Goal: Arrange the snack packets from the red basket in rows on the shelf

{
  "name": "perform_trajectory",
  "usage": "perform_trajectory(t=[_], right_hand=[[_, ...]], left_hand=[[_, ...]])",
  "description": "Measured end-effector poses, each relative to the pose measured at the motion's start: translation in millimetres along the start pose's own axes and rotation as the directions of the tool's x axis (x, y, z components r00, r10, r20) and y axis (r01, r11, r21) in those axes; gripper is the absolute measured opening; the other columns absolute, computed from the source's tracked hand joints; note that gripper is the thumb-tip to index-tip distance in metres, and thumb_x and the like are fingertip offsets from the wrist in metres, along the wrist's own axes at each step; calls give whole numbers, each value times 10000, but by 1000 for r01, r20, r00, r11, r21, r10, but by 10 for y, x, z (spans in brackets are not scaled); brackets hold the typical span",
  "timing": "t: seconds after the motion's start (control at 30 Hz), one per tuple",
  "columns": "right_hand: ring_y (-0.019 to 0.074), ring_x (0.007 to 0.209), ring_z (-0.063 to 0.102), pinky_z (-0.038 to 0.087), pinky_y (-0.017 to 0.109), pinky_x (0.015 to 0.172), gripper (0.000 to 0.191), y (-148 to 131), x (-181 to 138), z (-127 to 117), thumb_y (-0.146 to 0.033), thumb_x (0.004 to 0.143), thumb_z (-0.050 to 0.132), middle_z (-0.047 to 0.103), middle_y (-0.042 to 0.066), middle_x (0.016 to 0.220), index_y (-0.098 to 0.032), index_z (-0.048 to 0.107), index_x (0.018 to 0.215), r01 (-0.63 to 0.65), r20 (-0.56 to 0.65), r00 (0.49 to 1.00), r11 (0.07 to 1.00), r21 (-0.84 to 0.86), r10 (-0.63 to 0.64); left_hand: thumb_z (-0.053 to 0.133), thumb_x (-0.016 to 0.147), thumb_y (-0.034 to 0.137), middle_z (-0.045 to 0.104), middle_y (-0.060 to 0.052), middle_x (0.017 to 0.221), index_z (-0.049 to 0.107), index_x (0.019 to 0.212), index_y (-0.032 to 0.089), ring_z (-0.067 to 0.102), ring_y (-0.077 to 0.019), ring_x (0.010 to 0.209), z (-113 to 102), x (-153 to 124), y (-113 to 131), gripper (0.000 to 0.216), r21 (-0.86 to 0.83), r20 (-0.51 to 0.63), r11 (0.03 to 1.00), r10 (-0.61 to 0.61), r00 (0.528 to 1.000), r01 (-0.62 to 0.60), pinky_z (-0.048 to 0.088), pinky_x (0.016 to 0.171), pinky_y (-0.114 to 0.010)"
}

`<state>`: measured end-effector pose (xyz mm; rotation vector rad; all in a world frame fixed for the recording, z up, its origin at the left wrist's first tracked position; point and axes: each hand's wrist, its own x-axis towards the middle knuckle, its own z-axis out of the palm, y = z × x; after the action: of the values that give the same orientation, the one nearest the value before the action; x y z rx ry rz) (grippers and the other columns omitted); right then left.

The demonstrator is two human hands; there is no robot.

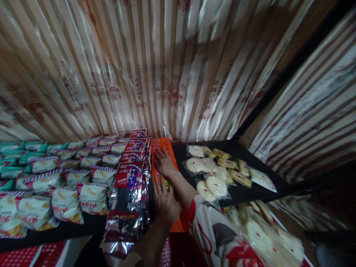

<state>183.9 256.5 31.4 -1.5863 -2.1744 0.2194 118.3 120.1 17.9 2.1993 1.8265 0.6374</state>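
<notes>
My right hand (164, 162) lies on the upper part of a long orange package (172, 224), fingers apart. Closer to me, my left hand (167, 202) rests on the same package with its fingers stretched forward. Neither hand is wrapped round anything. Immediately left of my hands stand overlapping dark red snack packets (129, 174) with shiny silver-edged ends. To the right, clear-wrapped round white cakes (217, 184) lie with small yellowish wrapped bars (239, 177) on the black shelf (182, 150).
White snack bags with striped edges (66, 204) fill rows at left, with green packets (13, 157) beyond them. Pale striped printed sheeting (167, 74) hangs behind the shelf. A basket of wrapped cakes (260, 235) stands at lower right, and a red crate (20, 257) at lower left.
</notes>
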Motion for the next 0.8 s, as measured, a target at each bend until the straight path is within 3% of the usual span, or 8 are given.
perform_trajectory(t=[0.1,0.37,0.63,0.8], right_hand=[[266,1414,140,171,516,1111,446,-114,54,42,-260,900,390,372,81,1464,-195,483,1332,-16,85,996,999,-40,20],[312,1416,93,115,572,1093,445,-197,38,41,-304,899,395,324,48,1490,-248,484,1332,-18,156,987,994,-109,35],[266,1419,98,142,478,1122,530,-117,13,-56,-298,879,453,308,99,1496,-165,399,1389,-24,153,988,1000,18,21],[292,1415,94,146,529,1100,445,-93,-205,-142,-315,864,492,293,82,1505,-210,523,1295,-14,208,978,998,59,1]], left_hand=[[483,820,302,424,-121,1429,594,1240,207,274,-368,1359,64,5,-33,445,51,15,999,-10,1000,10,261,1122,-509],[423,861,254,451,-98,1413,619,1209,207,312,-344,1348,131,-11,-85,403,105,8,994,-2,1000,1,265,1130,-491],[525,806,399,423,-129,1427,577,1249,201,283,-371,1354,57,-18,-30,488,67,-30,998,9,1000,-7,246,1121,-526],[500,810,440,437,-134,1413,537,1282,182,275,-357,1358,-59,-18,43,539,30,16,1000,1,1000,-1,210,1127,-522]])
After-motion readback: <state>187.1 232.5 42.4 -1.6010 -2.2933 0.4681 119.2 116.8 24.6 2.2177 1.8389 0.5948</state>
